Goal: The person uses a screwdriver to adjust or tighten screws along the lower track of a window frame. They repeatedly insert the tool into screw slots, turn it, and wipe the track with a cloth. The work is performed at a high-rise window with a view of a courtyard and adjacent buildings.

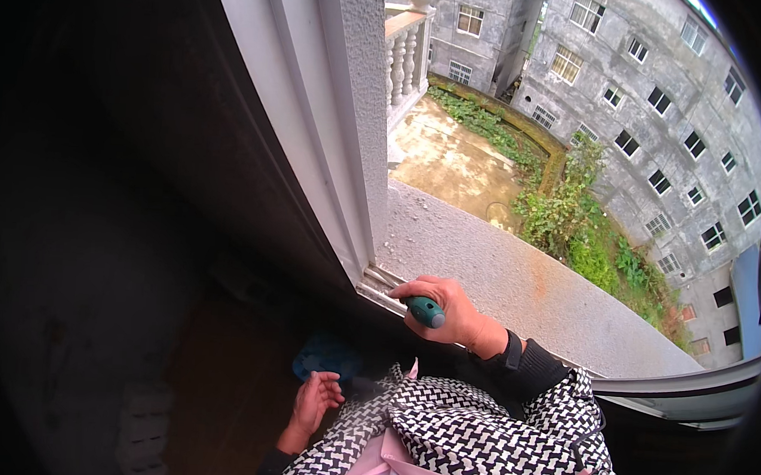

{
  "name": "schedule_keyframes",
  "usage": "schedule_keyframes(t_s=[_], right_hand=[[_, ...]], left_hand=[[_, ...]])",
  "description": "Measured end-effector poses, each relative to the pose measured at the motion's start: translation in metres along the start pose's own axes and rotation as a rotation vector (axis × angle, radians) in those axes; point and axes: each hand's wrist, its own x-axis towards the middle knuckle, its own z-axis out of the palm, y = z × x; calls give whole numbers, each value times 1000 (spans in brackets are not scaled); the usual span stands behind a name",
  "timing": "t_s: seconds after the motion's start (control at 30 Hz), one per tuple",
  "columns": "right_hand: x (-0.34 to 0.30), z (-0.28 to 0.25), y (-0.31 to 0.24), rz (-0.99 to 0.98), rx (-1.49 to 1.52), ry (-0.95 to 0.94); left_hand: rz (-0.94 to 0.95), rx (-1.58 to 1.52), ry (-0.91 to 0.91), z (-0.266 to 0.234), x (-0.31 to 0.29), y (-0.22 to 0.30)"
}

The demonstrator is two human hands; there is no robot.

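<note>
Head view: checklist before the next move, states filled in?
1. Rounded dark-green tool handle gripped by the bare right hand: ok.
2. Tool tip seated in the white window frame's lower track: cannot tell, tip not clearly visible.
3. Bare left hand empty: ok.
4. Left hand braced on the frame: not ok, apart from it.
5. Left hand clear of the blue roundish object: cannot tell, too dark.

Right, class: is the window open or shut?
Open: the right hand reaches over the window track, no pane visible between it and the outer ledge.
</note>
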Motion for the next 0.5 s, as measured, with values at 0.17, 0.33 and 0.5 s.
schedule_keyframes(t_s=[0.17, 0.33, 0.5], right_hand=[[15, -4, 7, 4, 114, 61], [7, -8, 5, -49, 38, -1], [13, -1, 7, 8, 101, 55]], left_hand=[[8, -6, 0, 1, -8, 6], [-25, 7, 20, -2, 1, 3], [-5, 2, -3, 6, -12, 7]])
